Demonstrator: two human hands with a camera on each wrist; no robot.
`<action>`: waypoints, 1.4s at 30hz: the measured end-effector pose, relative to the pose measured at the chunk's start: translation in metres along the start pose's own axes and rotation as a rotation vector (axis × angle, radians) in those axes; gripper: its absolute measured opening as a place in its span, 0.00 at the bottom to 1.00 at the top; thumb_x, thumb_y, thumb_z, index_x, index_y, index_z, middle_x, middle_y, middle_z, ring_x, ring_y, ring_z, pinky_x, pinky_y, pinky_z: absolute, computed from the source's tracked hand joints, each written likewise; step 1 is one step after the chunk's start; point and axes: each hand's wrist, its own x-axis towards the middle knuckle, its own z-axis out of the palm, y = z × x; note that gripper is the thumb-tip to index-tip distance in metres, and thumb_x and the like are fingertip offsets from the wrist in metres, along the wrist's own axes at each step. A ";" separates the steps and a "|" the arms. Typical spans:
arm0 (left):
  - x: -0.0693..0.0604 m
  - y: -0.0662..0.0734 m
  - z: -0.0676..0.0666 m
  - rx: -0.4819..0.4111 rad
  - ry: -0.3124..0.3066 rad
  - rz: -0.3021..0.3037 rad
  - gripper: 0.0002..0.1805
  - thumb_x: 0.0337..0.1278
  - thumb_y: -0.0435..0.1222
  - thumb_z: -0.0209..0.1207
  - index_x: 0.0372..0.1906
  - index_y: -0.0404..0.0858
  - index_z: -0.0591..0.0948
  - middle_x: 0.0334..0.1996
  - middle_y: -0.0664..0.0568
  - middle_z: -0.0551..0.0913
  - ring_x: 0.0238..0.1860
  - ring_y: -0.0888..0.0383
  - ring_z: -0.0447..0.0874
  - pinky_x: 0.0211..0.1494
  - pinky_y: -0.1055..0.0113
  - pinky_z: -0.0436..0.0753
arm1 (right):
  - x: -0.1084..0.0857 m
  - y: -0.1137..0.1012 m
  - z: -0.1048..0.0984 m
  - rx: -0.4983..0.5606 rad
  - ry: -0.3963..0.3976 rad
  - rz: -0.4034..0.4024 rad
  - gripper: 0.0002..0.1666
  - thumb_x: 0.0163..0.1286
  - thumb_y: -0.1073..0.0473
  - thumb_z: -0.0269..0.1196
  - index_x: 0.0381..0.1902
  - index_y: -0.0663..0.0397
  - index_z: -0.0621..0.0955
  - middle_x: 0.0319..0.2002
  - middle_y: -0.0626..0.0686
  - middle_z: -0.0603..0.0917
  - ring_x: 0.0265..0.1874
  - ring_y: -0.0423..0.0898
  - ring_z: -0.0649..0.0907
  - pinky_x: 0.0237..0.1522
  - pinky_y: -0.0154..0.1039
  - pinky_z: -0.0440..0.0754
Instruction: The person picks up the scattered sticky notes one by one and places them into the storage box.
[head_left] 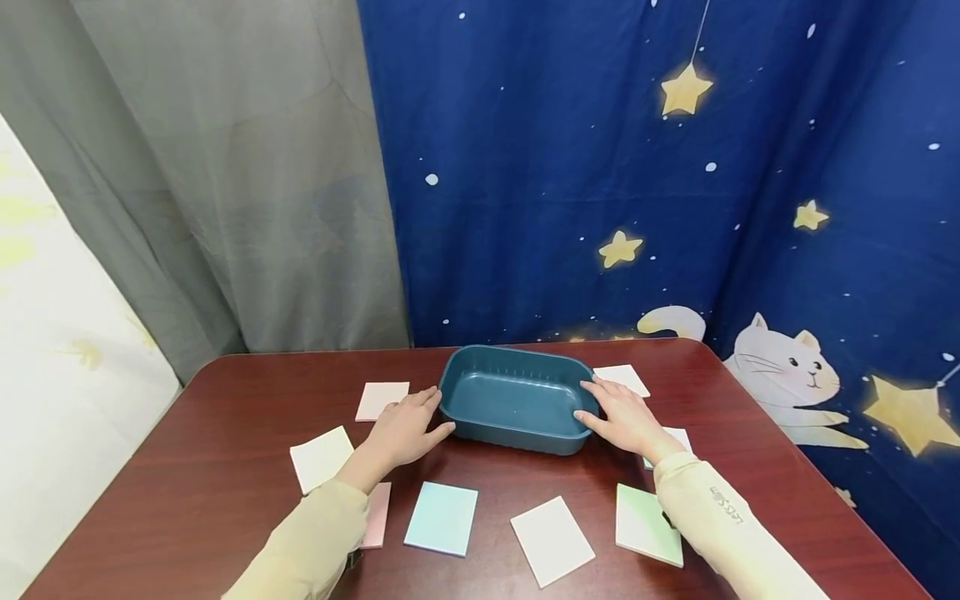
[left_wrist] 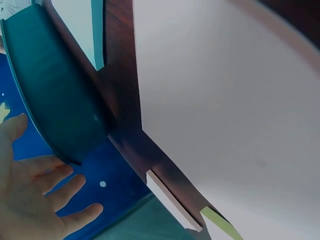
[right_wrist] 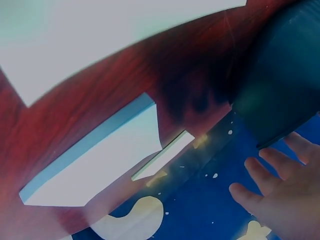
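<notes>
A dark teal plastic basin (head_left: 517, 437), rectangular with rounded corners, stands at the back middle of the table with nothing inside it. At its left end is my left hand (head_left: 407, 429), fingers loosely extended and fingertips at the rim. The left wrist view shows that hand (left_wrist: 37, 200) with fingers spread beside the basin's wall (left_wrist: 60, 90). My right hand (head_left: 622, 417) is at the other end, its fingertips and thumb over the rim. In the right wrist view the fingers of this hand (right_wrist: 285, 190) are also extended, close to the basin (right_wrist: 280, 80).
Several square note pads lie around the basin: pale pink (head_left: 381, 400), cream (head_left: 321, 458), pink (head_left: 377, 517), light blue (head_left: 442, 518), white (head_left: 552, 542), green-edged (head_left: 647, 525). Two more, a white pad (head_left: 624, 379) and a partly covered pad (head_left: 677, 439), are by my right hand. Curtains (head_left: 525, 167) hang behind the table.
</notes>
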 end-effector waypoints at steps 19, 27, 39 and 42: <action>-0.029 0.011 -0.005 0.019 0.005 0.021 0.35 0.54 0.53 0.51 0.58 0.30 0.68 0.59 0.42 0.66 0.58 0.47 0.64 0.53 0.48 0.64 | 0.011 0.011 -0.006 0.077 -0.111 -0.066 0.34 0.61 0.48 0.57 0.59 0.63 0.67 0.60 0.65 0.62 0.58 0.62 0.60 0.54 0.60 0.55; -0.038 0.016 -0.007 0.044 0.006 0.032 0.35 0.54 0.53 0.51 0.58 0.30 0.68 0.58 0.42 0.67 0.57 0.47 0.64 0.53 0.48 0.64 | 0.013 0.014 -0.005 0.086 -0.128 -0.079 0.34 0.61 0.47 0.57 0.60 0.61 0.67 0.61 0.63 0.61 0.59 0.61 0.59 0.55 0.60 0.53; -0.045 0.019 -0.009 0.059 0.030 0.044 0.33 0.53 0.53 0.52 0.56 0.31 0.71 0.56 0.42 0.69 0.55 0.47 0.67 0.51 0.47 0.66 | 0.014 0.015 -0.004 0.089 -0.146 -0.095 0.34 0.61 0.46 0.57 0.60 0.59 0.67 0.62 0.62 0.61 0.60 0.61 0.58 0.55 0.60 0.52; -0.044 0.018 -0.010 0.053 0.025 0.040 0.33 0.53 0.53 0.52 0.56 0.31 0.71 0.56 0.42 0.69 0.55 0.47 0.67 0.51 0.47 0.66 | 0.015 0.015 -0.004 0.093 -0.145 -0.094 0.34 0.61 0.46 0.56 0.61 0.59 0.66 0.62 0.62 0.60 0.60 0.62 0.58 0.55 0.60 0.52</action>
